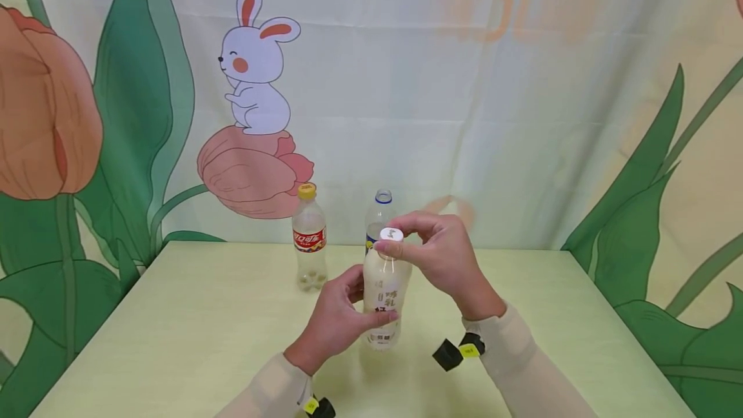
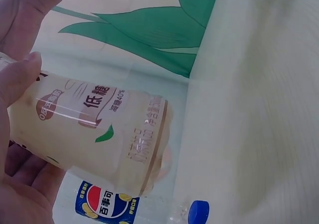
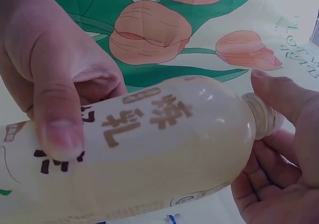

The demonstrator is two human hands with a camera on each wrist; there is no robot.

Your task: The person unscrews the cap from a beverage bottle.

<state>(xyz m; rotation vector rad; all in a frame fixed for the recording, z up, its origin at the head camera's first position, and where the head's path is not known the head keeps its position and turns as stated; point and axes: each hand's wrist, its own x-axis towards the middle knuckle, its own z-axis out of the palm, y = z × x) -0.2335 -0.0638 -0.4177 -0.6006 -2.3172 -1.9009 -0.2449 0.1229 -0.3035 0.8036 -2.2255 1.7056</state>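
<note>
The yellow-capped bottle [image 1: 310,266] stands near the far edge of a pale yellow-green table [image 1: 232,328], whose top spreads to both sides of it and toward the person. Behind that bottle hangs a lightly creased backdrop cloth [image 1: 377,82] printed with plants. In the print, up and left of the yellow-capped bottle, a white rabbit [image 1: 255,89] sits on a pink tulip [image 1: 244,176]; farther left is a large orange tulip [image 1: 40,105] among green leaves. Faint orange lettering [image 1: 499,13] shows high up, well to the same bottle's right. Just right of the yellow-capped bottle is a blue-labelled bottle [image 1: 378,214], partly hidden, its mouth open. Nearer the person than the yellow-capped bottle, and to its right, a milky bottle [image 1: 383,286] is held up off the table: the left hand [image 1: 339,315] grips its body, and the right hand [image 1: 445,253] pinches its white cap [image 1: 391,234].
</note>
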